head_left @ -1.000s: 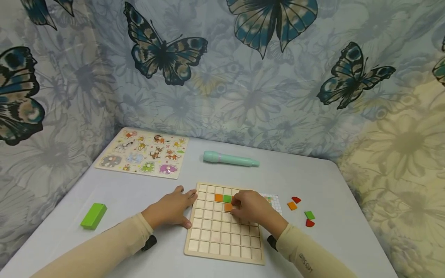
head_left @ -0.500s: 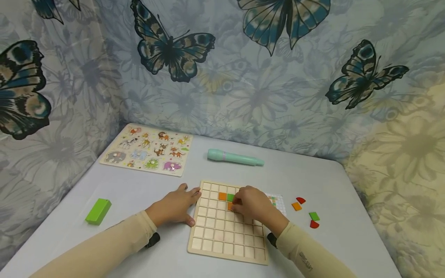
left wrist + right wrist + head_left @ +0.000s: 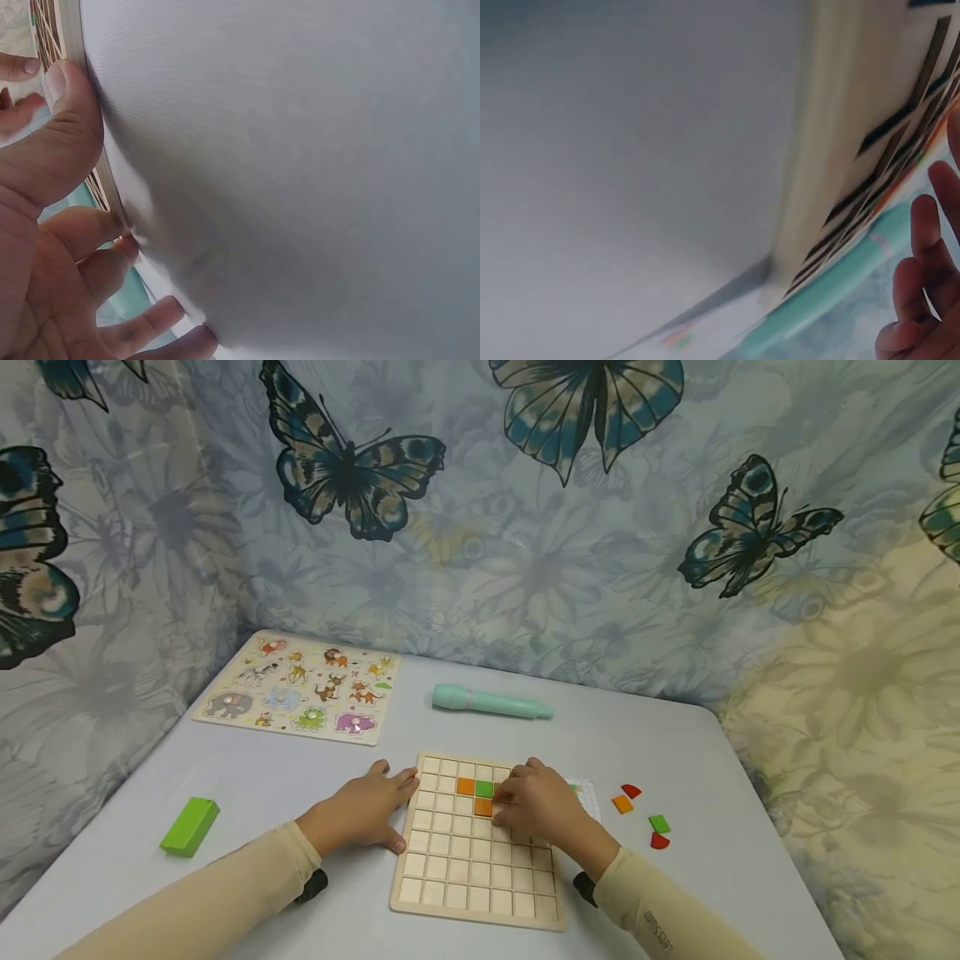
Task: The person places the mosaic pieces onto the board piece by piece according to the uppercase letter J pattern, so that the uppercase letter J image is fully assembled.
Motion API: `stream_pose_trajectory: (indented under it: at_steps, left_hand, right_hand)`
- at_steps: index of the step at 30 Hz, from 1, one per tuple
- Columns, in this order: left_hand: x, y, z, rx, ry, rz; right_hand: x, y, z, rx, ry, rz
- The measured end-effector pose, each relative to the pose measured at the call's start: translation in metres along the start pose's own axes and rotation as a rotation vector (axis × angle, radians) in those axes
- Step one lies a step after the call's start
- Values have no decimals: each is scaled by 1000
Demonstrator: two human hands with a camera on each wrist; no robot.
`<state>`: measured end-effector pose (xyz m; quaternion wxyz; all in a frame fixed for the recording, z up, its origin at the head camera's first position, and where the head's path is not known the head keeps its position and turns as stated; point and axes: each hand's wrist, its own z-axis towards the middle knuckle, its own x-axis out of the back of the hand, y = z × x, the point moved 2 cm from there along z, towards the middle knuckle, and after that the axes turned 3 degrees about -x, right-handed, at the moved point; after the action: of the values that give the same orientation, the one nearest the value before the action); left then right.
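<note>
A wooden grid board [image 3: 450, 868] with square cells lies on the white table. Set in its cells are an orange tile [image 3: 465, 787], a green tile [image 3: 484, 789] and a second orange tile [image 3: 483, 807]. My left hand [image 3: 360, 810] rests at the board's left edge; in the left wrist view its thumb [image 3: 75, 127] and fingertips touch the side. My right hand [image 3: 542, 802] is over the upper right of the board, thumb and forefinger apart, right beside the green and lower orange tiles. It covers the cells beneath it. In the right wrist view, its other fingers [image 3: 925, 225] are loosely bent.
A gridded pattern card [image 3: 588, 797] sticks out beyond the right hand. Further right lie loose red [image 3: 631, 791], orange [image 3: 622, 804] and green [image 3: 658, 823] pieces. A mint tube [image 3: 492, 702] and an animal puzzle [image 3: 300, 687] lie behind. A green block [image 3: 190, 827] is left.
The right hand's fingertips have shifted slightly right, uncovering the lower orange tile. The left hand stays at the board's edge. The head view has swung a little.
</note>
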<state>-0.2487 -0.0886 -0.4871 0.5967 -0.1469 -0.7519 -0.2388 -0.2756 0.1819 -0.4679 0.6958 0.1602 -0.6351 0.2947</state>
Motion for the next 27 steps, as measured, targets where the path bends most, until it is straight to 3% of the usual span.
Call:
stream_pose_trajectory:
  at_steps: [3,6,9,12,15,21,27]
  left_hand:
    - [1,1,-3,-4,-1,-9]
    - [2,3,-3,-14,1,-19]
    - [2,4,-3,-14,-1,-24]
    - [3,6,-2,-9,0,-27]
    - [4,6,-2,-5,-2,-32]
    - [5,5,-1,-5,-12,-42]
    - [4,5,0,-2,-16,-51]
  right_hand:
    - [8,24,-21,-89,9,2]
    - [22,65,-48,-236,14,-38]
    - [33,105,-77,-413,-59,-75]
    - [39,133,-99,-530,-157,-53]
    - [37,145,-109,-554,-194,2]
    - [33,147,-112,-505,-145,22]
    - [50,158,-125,-580,-209,85]
